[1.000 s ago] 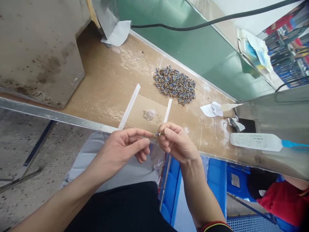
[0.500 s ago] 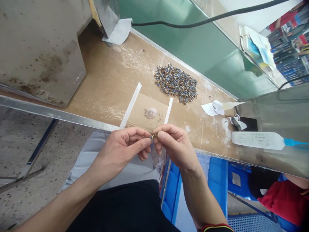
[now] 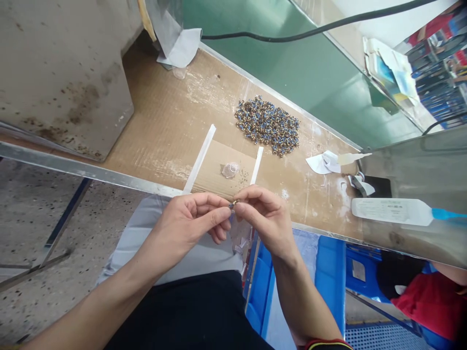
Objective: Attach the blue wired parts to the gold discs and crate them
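Observation:
My left hand (image 3: 191, 221) and my right hand (image 3: 269, 218) meet fingertip to fingertip just over the front edge of the worktable. Between their thumbs and forefingers is a small brass-and-blue part (image 3: 232, 205), mostly covered by the fingers. Both hands are closed in a pinch on it; its exact kind is too small to make out. Beyond them, a small clear round container (image 3: 230, 169) sits on a cardboard sheet (image 3: 209, 167), with tiny dark bits scattered to its right. Farther back lies a heap of similar brass-and-blue parts (image 3: 268, 126).
White tape strips (image 3: 200, 158) flank the cardboard sheet. To the right lie a white bottle with a blue tip (image 3: 392, 211), a pale nozzle (image 3: 353, 158) and crumpled paper (image 3: 324, 162). A stained grey machine housing (image 3: 65, 82) stands left. A person's red clothing (image 3: 430, 301) shows lower right.
My right thumb and fingers have shifted slightly around the small part, which now shows less. The whole view has drifted a little; the things on the table have stayed put.

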`<control>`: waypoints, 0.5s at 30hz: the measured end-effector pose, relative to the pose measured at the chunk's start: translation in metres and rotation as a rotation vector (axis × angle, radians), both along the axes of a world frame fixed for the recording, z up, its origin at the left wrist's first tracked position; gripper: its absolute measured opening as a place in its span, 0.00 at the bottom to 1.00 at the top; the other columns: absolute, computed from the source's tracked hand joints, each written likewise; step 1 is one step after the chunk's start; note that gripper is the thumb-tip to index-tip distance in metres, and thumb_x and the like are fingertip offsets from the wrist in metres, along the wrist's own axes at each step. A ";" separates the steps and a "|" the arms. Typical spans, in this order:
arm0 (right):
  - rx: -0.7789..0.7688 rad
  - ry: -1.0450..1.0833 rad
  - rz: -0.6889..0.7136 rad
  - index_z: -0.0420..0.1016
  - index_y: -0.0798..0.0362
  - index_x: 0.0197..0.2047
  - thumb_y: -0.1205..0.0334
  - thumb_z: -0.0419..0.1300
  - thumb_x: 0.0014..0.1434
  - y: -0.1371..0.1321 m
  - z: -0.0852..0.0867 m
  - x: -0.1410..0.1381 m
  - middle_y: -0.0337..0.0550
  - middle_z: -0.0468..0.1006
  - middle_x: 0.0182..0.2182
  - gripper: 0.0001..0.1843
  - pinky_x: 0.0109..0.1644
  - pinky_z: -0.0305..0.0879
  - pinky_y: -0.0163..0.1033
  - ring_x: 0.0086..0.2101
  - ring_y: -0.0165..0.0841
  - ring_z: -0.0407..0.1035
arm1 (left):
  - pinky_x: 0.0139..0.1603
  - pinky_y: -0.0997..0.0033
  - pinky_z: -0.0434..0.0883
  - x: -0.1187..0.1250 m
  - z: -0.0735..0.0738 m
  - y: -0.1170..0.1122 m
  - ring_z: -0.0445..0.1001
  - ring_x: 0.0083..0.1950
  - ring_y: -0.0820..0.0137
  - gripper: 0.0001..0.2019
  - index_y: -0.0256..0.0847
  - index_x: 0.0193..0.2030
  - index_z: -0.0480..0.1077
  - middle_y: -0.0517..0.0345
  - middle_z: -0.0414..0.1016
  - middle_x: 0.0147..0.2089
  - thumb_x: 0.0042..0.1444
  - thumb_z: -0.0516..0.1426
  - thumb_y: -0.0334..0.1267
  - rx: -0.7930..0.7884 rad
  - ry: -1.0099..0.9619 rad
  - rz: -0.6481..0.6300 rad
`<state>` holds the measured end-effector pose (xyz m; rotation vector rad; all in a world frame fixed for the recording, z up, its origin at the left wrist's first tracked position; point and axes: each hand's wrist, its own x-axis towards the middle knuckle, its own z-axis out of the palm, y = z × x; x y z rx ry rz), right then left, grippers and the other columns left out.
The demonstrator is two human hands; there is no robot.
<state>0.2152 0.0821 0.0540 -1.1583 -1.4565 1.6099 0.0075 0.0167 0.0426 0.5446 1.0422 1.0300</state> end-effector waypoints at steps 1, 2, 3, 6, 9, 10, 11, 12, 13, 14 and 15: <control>-0.015 0.006 -0.015 0.92 0.45 0.47 0.48 0.83 0.69 0.001 -0.002 0.000 0.39 0.87 0.37 0.13 0.40 0.80 0.42 0.34 0.34 0.78 | 0.36 0.71 0.83 -0.001 -0.001 -0.001 0.85 0.33 0.66 0.12 0.42 0.47 0.91 0.55 0.90 0.35 0.68 0.78 0.49 0.000 0.008 0.009; -0.030 0.014 -0.030 0.91 0.45 0.47 0.47 0.83 0.69 0.003 -0.004 0.000 0.39 0.86 0.35 0.13 0.39 0.79 0.42 0.32 0.34 0.77 | 0.37 0.72 0.83 -0.001 -0.003 -0.002 0.85 0.34 0.67 0.13 0.43 0.49 0.92 0.55 0.90 0.36 0.70 0.77 0.50 0.001 0.022 0.019; -0.040 0.022 -0.046 0.90 0.45 0.48 0.46 0.82 0.70 0.005 -0.006 0.000 0.38 0.85 0.34 0.14 0.39 0.79 0.42 0.31 0.34 0.77 | 0.39 0.72 0.83 -0.002 -0.004 -0.002 0.85 0.35 0.67 0.13 0.43 0.52 0.92 0.55 0.91 0.37 0.71 0.76 0.50 0.001 0.042 0.028; -0.013 0.028 -0.089 0.87 0.45 0.49 0.46 0.80 0.72 0.012 -0.011 -0.002 0.36 0.84 0.31 0.14 0.40 0.78 0.42 0.30 0.34 0.76 | 0.48 0.70 0.85 -0.006 -0.007 -0.003 0.88 0.39 0.66 0.15 0.45 0.59 0.92 0.54 0.93 0.41 0.74 0.74 0.50 0.008 0.104 0.043; 0.115 -0.050 -0.152 0.87 0.44 0.50 0.49 0.76 0.75 0.021 -0.014 -0.003 0.36 0.83 0.32 0.09 0.43 0.77 0.43 0.32 0.34 0.76 | 0.52 0.66 0.88 -0.010 -0.009 -0.001 0.91 0.41 0.63 0.17 0.45 0.61 0.91 0.53 0.95 0.44 0.73 0.74 0.51 0.015 0.132 0.063; 0.185 -0.098 -0.174 0.87 0.43 0.51 0.50 0.75 0.76 0.025 -0.015 -0.003 0.36 0.84 0.34 0.08 0.45 0.77 0.44 0.34 0.35 0.77 | 0.52 0.64 0.89 -0.012 -0.010 0.000 0.92 0.42 0.62 0.18 0.45 0.61 0.90 0.52 0.95 0.45 0.72 0.74 0.52 0.024 0.139 0.076; 0.264 -0.151 -0.191 0.87 0.42 0.51 0.51 0.74 0.77 0.029 -0.018 -0.003 0.37 0.85 0.37 0.07 0.47 0.78 0.45 0.36 0.36 0.78 | 0.52 0.63 0.89 -0.013 -0.011 0.002 0.93 0.42 0.61 0.19 0.44 0.61 0.90 0.52 0.96 0.45 0.72 0.75 0.52 0.037 0.150 0.096; 0.348 -0.199 -0.198 0.87 0.42 0.51 0.52 0.73 0.77 0.033 -0.021 -0.004 0.39 0.86 0.40 0.06 0.49 0.79 0.46 0.39 0.37 0.79 | 0.52 0.62 0.90 -0.014 -0.012 0.005 0.93 0.42 0.60 0.19 0.43 0.61 0.89 0.52 0.96 0.46 0.72 0.75 0.51 0.055 0.168 0.126; 0.430 -0.235 -0.195 0.86 0.42 0.52 0.53 0.71 0.78 0.037 -0.025 -0.004 0.41 0.87 0.45 0.05 0.52 0.79 0.47 0.44 0.39 0.81 | 0.52 0.62 0.90 -0.015 -0.014 0.007 0.93 0.43 0.60 0.18 0.43 0.60 0.88 0.52 0.96 0.46 0.72 0.75 0.50 0.073 0.192 0.163; 0.504 -0.258 -0.184 0.86 0.42 0.52 0.53 0.70 0.79 0.041 -0.029 -0.004 0.43 0.87 0.49 0.04 0.57 0.80 0.49 0.49 0.41 0.82 | 0.53 0.62 0.90 -0.015 -0.015 0.009 0.94 0.43 0.60 0.16 0.42 0.59 0.88 0.53 0.96 0.46 0.73 0.74 0.49 0.091 0.218 0.201; 0.565 -0.275 -0.169 0.85 0.41 0.52 0.54 0.68 0.80 0.044 -0.033 -0.005 0.45 0.87 0.52 0.04 0.62 0.80 0.52 0.54 0.43 0.83 | 0.53 0.63 0.90 -0.016 -0.017 0.011 0.94 0.44 0.60 0.14 0.42 0.58 0.88 0.53 0.96 0.46 0.74 0.74 0.48 0.106 0.243 0.237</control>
